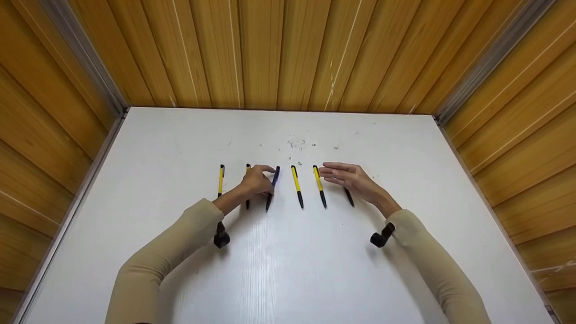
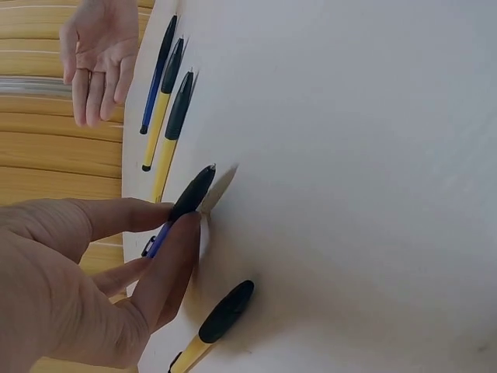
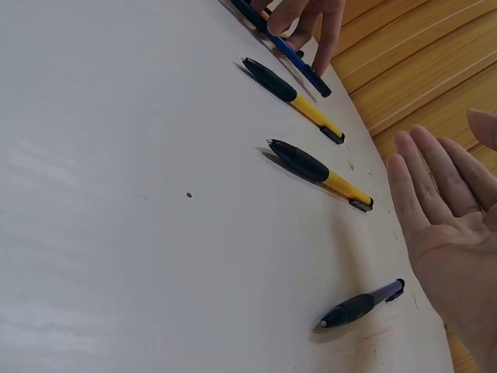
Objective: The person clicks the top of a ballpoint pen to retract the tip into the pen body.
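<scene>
My left hand (image 1: 257, 181) pinches a blue pen with a black grip (image 2: 192, 193) between thumb and fingers, its tip pointing toward me. In the left wrist view its shadow falls on the table beside the tip. My right hand (image 1: 353, 180) is held with straight fingers and holds nothing. Beside its fingertips lies a yellow pen (image 1: 319, 185), and another yellow pen (image 1: 296, 185) lies between the hands. A second blue pen (image 3: 380, 295) lies partly hidden below the right hand in the head view. Left of the held pen, a yellow pen (image 1: 248, 167) is mostly covered by the left hand.
The leftmost yellow pen (image 1: 221, 179) lies at the row's end, its tip hidden behind the left forearm. The white table (image 1: 288, 270) bears dark scuffs (image 1: 297, 144) beyond the pens. Wood-look panels (image 1: 261, 54) wall in its back and sides. Black camera mounts (image 1: 382, 236) sit at both wrists.
</scene>
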Demonstrator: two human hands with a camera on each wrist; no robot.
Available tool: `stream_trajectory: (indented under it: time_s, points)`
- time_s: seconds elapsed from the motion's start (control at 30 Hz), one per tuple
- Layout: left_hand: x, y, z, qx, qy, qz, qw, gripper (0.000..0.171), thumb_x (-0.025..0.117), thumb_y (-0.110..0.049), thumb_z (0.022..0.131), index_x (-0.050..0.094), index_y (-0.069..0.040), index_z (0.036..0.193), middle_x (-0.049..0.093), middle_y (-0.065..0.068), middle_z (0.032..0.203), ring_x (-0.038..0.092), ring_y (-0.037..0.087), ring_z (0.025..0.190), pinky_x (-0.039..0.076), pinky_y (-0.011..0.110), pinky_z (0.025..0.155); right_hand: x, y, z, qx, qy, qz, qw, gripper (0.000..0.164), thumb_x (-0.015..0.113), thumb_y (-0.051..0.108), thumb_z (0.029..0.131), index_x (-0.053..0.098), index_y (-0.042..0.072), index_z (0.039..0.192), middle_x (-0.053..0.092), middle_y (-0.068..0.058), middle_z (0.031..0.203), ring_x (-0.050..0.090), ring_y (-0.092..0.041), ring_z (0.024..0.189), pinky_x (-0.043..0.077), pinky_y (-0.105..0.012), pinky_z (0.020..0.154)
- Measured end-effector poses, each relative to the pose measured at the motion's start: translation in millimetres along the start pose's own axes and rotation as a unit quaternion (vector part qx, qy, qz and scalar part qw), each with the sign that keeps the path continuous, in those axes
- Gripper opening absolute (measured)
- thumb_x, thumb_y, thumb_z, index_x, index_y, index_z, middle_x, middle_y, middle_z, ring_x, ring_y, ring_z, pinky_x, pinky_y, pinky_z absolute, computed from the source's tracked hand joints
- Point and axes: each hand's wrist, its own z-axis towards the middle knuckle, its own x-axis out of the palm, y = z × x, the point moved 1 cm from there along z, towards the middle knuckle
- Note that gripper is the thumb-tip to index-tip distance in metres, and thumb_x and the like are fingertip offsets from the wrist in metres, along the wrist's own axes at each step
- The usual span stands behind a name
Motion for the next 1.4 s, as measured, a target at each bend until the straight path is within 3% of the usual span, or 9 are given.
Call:
stream_trajectory:
  time_s: [0.27,0.47,0.8,1.03,1.2,1.27,1.4]
  points:
    - [-14.1,0.2,-13.0,0.017,0.025,-0.108,0.9937,0.065,0.068,0.013,0.084,0.055,-0.004,0.145,0.067,0.015,0.099,0.069,0.017,0.071,0.069,0.036,0.071,-3,0,-3,0.002,-0.012,0.000,1.000,0.052,0.056,0.011,0.105,0.041,-0.013,0.149,0.061,-0.019,0.143,0.063,-0.021,0.130,0.050,-0.034,0.116]
    - [-18.9,-2.2,-23.7,0.018,0.038,-0.175,0.9837,0.070,0.070,0.014,0.085,0.050,-0.006,0.149,0.061,0.011,0.103,0.070,0.017,0.079,0.068,0.038,0.079,2,2,-1,0.007,-0.013,-0.010,1.000,0.062,0.059,0.013,0.104,0.032,-0.018,0.150,0.057,-0.024,0.145,0.063,-0.019,0.130,0.051,-0.034,0.115]
    - [-11.5,-7.2,-31.9,0.006,0.043,-0.216,0.9754,0.070,0.073,0.011,0.085,0.051,-0.010,0.148,0.062,0.010,0.105,0.071,0.018,0.086,0.068,0.038,0.083,16,5,8,0.021,-0.007,-0.033,0.999,0.058,0.063,0.008,0.101,0.038,-0.014,0.150,0.056,-0.025,0.146,0.062,-0.018,0.130,0.043,-0.042,0.121]
    - [-5.1,-10.0,-33.1,0.008,0.049,-0.246,0.9680,0.069,0.073,0.013,0.085,0.052,-0.009,0.147,0.061,0.010,0.105,0.071,0.018,0.086,0.068,0.038,0.082,32,4,17,0.015,-0.013,-0.119,0.993,0.061,0.068,0.012,0.098,0.043,-0.006,0.151,0.055,-0.026,0.146,0.062,-0.019,0.129,0.053,-0.026,0.111]
    - [-1.9,-12.9,-34.7,0.004,0.050,-0.262,0.9638,0.069,0.073,0.013,0.085,0.052,-0.008,0.147,0.062,0.010,0.103,0.072,0.018,0.085,0.068,0.040,0.082,42,6,21,-0.007,-0.011,-0.177,0.984,0.062,0.070,0.009,0.096,0.045,0.001,0.152,0.055,-0.027,0.143,0.058,-0.031,0.131,0.056,-0.021,0.103]
    - [-0.5,-13.7,-35.1,0.004,0.050,-0.263,0.9633,0.069,0.073,0.013,0.084,0.052,-0.008,0.147,0.062,0.010,0.103,0.072,0.018,0.085,0.068,0.040,0.082,46,7,23,-0.012,-0.011,-0.200,0.980,0.066,0.071,0.006,0.094,0.042,0.001,0.154,0.053,-0.027,0.144,0.054,-0.036,0.133,0.055,-0.023,0.104]
    - [2.9,-14.1,-34.7,0.005,0.053,-0.268,0.9620,0.070,0.073,0.013,0.084,0.052,-0.008,0.147,0.063,0.008,0.100,0.072,0.018,0.085,0.068,0.040,0.081,55,6,26,-0.021,-0.006,-0.237,0.971,0.079,0.075,0.006,0.090,0.034,0.003,0.158,0.047,-0.029,0.148,0.050,-0.042,0.136,0.052,-0.040,0.112]
